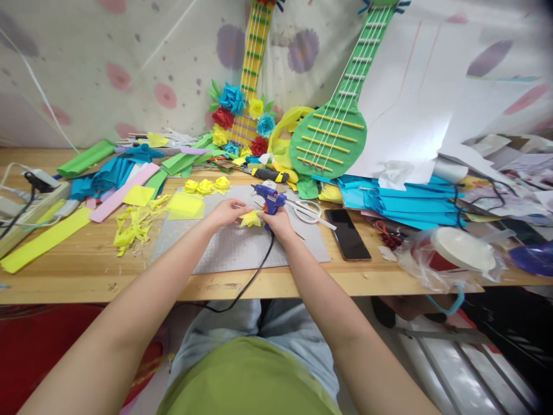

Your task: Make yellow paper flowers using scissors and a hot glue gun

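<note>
My right hand [279, 221] is wrapped around the handle of a blue hot glue gun [271, 197], its nozzle pointing left. A glue stick juts out of the gun's back, and a black cord hangs from the handle. Just left of it, my left hand [228, 212] pinches a yellow crepe paper flower [250, 219] by its edge, below the nozzle. Both hands are over a grey cutting mat [233, 253]. Three finished yellow paper flowers [206, 186] sit in a row behind my left hand, and yellow paper squares [185, 205] lie beside it.
Yellow scraps [133, 227] and coloured paper strips [125, 192] cover the left side. White-handled scissors [306, 211] and a black phone [348, 234] lie to the right. Behind stand a green paper-covered lute [328, 141] and a yellow one [250, 75] with flowers. A lidded cup [462, 251] is near the right edge.
</note>
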